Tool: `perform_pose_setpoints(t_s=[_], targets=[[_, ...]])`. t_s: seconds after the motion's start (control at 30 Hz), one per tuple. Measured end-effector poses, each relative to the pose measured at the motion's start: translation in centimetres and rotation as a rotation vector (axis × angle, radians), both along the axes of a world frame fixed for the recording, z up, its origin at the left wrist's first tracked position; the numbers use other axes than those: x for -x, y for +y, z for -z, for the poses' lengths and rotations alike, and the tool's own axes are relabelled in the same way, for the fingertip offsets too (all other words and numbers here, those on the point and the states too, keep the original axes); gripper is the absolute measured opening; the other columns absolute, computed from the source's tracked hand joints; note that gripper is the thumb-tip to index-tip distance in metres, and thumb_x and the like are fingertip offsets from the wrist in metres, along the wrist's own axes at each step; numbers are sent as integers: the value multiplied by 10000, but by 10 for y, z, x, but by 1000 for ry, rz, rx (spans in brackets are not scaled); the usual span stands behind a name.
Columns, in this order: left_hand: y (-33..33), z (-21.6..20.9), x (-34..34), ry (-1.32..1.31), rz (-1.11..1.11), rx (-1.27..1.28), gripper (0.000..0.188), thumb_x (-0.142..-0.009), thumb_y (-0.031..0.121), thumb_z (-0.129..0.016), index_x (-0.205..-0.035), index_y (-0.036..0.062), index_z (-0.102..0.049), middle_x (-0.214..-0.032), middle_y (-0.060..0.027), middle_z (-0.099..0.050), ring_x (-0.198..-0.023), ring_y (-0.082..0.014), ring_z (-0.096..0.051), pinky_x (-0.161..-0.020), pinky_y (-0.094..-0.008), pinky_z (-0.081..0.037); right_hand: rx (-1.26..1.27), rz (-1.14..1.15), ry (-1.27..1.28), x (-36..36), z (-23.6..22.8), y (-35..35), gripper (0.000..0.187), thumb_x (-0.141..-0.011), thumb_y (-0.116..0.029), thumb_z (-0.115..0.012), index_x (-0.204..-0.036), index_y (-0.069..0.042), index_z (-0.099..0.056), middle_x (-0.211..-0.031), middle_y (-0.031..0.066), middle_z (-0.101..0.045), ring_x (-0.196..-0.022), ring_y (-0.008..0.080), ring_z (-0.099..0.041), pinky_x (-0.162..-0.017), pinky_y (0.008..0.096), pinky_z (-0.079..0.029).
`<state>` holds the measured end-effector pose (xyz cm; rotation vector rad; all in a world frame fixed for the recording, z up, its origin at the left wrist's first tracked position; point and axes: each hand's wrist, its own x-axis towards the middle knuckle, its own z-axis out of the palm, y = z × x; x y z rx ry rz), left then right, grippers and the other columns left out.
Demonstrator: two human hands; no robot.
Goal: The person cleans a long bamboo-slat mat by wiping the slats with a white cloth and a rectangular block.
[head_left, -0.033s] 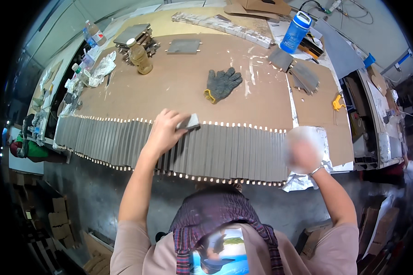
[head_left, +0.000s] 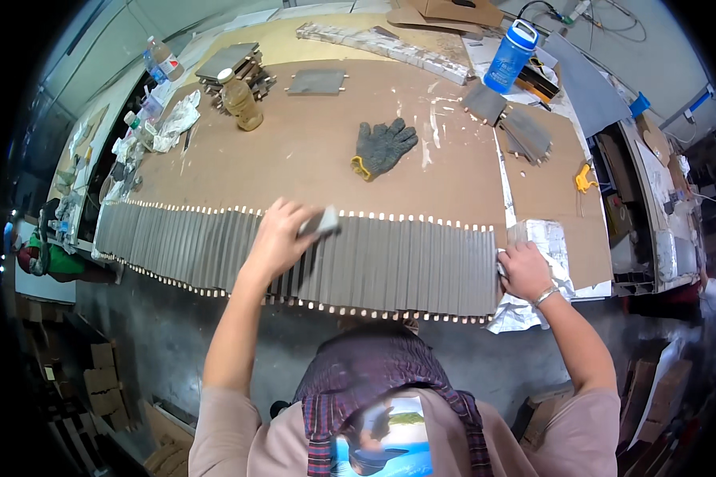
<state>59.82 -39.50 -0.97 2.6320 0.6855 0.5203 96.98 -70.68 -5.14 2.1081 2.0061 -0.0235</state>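
Observation:
A long row of thin grey boards [head_left: 390, 262] stands packed side by side along the table's near edge, pale pegs sticking out at both ends. Over the middle of the row, my left hand [head_left: 277, 241] is closed on a small light-grey block [head_left: 323, 223], which touches or hovers just above the boards' far part. My right hand [head_left: 525, 270] has its fingers curled at the row's right end, beside crumpled white paper [head_left: 525, 312]; what lies under the fingers is hidden. A white-wrapped block [head_left: 545, 237] sits just beyond that hand.
Past the row lie a grey knitted glove [head_left: 383, 149], a bottle of yellowish liquid [head_left: 240, 99] and a stack of grey boards [head_left: 229, 65]. At the right are a blue bottle [head_left: 511, 57], loose grey boards [head_left: 527, 133] and a yellow-handled tool [head_left: 585, 179]. A speckled bar [head_left: 386, 52] lies at the back.
My left hand has shifted slightly left and nearer with the grey block. The right hand, smeared by motion before, now shows clearly, its fingers curled at the row's right end.

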Motion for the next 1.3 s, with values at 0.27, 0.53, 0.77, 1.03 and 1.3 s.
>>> perform_pose_setpoints(t_s=[0.27, 0.53, 0.77, 1.03, 1.3], targets=[[-30, -21, 25, -2, -29, 75, 474, -652, 31, -804, -1119, 48, -719, -1083, -116, -723, -985, -299, -650, -891, -397, -519, 30, 52, 51, -6, 5, -11, 301, -685, -181, -754, -949, -81, -649, -925, 82, -629, -980, 259, -593, -871, 394, -435], [-44, -6, 2, 82, -36, 11, 446, -665, 42, -817, -1100, 38, -719, -1009, -117, -683, -964, -323, -602, -863, -420, -502, 18, 22, 53, -9, 3, -12, 290, -699, -164, -740, -962, -74, -659, -974, 100, -627, -993, 267, -591, -875, 391, -436], [-61, -26, 8, 147, -57, 110, 490, -605, 10, -825, -1086, 43, -734, -971, -109, -670, -927, -309, -594, -831, -412, -498, 32, 36, 76, -8, 4, -12, 267, -715, -156, -733, -958, -69, -664, -971, 100, -631, -1000, 266, -593, -891, 389, -436], [-33, -10, -24, 88, -104, -160, 447, -629, 23, -805, -1069, 56, -735, -990, -115, -661, -992, -329, -595, -882, -427, -488, 0, 26, 54, -11, 5, -14, 264, -724, -168, -739, -960, -69, -669, -956, 99, -639, -994, 256, -600, -897, 378, -436], [-16, -4, -29, 75, -228, -186, 449, -641, 30, -802, -1085, 55, -745, -977, -108, -653, -973, -312, -590, -880, -414, -488, -47, 11, 88, -9, 4, -13, 226, -730, -149, -718, -936, -67, -672, -936, 98, -640, -978, 256, -606, -881, 378, -440]])
